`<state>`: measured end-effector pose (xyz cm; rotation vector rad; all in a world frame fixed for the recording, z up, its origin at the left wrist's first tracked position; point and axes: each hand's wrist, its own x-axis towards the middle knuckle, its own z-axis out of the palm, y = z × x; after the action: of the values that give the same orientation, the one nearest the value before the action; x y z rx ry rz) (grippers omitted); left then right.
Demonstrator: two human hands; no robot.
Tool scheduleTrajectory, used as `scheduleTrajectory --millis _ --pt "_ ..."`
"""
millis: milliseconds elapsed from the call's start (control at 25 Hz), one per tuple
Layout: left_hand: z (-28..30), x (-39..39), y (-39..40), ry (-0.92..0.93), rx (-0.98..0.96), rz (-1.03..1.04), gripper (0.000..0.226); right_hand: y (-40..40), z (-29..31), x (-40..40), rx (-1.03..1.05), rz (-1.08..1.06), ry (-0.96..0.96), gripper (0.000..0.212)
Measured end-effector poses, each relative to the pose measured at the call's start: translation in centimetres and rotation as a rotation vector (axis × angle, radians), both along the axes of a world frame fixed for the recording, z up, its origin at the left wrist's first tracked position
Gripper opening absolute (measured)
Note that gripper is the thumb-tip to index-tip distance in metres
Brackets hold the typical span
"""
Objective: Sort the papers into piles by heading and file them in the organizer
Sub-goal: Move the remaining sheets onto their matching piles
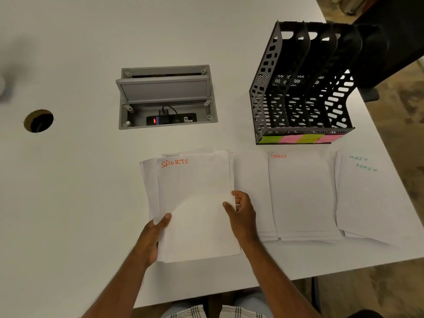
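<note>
Holding the stack of papers [195, 203] from both sides: your left hand [152, 239] grips its lower left edge, thumb on top, fingers hidden beneath; your right hand [241, 214] pinches the right edge, thumb on the top sheet, fingers curled round the side. Top sheet headed SPORTS in red. Stack sits near the front of the white table [68, 203]. To its right, a pile headed FINANCE [302, 193]; just beside that, a pile headed ADMIN [371, 198], near the table's right edge. Farther back: black four-slot organizer [300, 88], upright, coloured sticky labels [298, 139] along its front lip. Left of it, open cable box [166, 97] set in the table; round hole [38, 120] far left
</note>
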<state>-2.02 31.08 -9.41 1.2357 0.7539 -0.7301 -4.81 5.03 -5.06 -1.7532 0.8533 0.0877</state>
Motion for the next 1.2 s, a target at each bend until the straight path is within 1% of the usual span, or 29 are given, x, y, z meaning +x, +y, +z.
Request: scheduleTrajectory --millis 80,160,240,280,360,440,520,600,720,800,920,1080,1200 --pt "0.0 -0.2 0.0 0.004 0.003 0.004 0.054 -0.1 -0.1 0.0 0.059 -0.032 0.016 0.04" --pt "-0.1 -0.3 0.1 0.004 0.007 0.007 0.052 -0.5 -0.2 0.0 0.186 -0.101 0.041 0.036" --pt "0.0 -0.4 0.2 0.005 0.009 0.017 0.051 -0.9 -0.2 -0.1 0.307 -0.122 0.063 0.027" --pt "0.0 -0.4 0.3 0.008 0.006 0.022 0.051 -1.1 -0.2 -0.1 0.309 -0.092 0.071 0.021" --pt "0.1 -0.5 0.3 0.016 -0.027 0.033 0.051 -1.3 0.0 0.0 0.235 -0.047 0.054 0.008" --pt "0.4 -0.4 0.1 0.003 -0.088 0.045 0.054 -1.8 0.3 0.1 0.124 -0.098 -0.022 0.006" --pt "0.6 -0.2 -0.1 -0.015 -0.106 0.061 0.056 -3.2 0.4 0.1 -0.118 -0.213 -0.11 0.003" --pt "0.7 0.2 -0.1 -0.032 -0.104 0.079 0.057 -5.2 0.1 0.1 -0.354 -0.271 -0.139 0.012" --pt "0.6 0.5 0.2 -0.029 -0.078 0.081 0.055 -8.0 -1.2 0.1 -0.535 -0.252 -0.031 0.022" --pt "0.5 0.5 0.6 -0.021 -0.06 0.092 0.051 -9.3 -2.5 -0.1 -0.585 -0.214 0.052 0.026" --pt "0.3 0.4 1.4 -0.021 -0.01 0.135 0.05 -10.4 -4.2 -0.4 -0.581 -0.193 0.118 0.027" --pt "-0.1 0.3 2.7 -0.018 0.025 0.17 0.051 -10.8 -4.9 0.1 -0.505 -0.136 0.1 0.026" --pt "-0.1 0.3 2.7 0.008 0.036 0.171 0.04 -10.0 -4.4 0.5 -0.529 -0.086 0.046 0.031"
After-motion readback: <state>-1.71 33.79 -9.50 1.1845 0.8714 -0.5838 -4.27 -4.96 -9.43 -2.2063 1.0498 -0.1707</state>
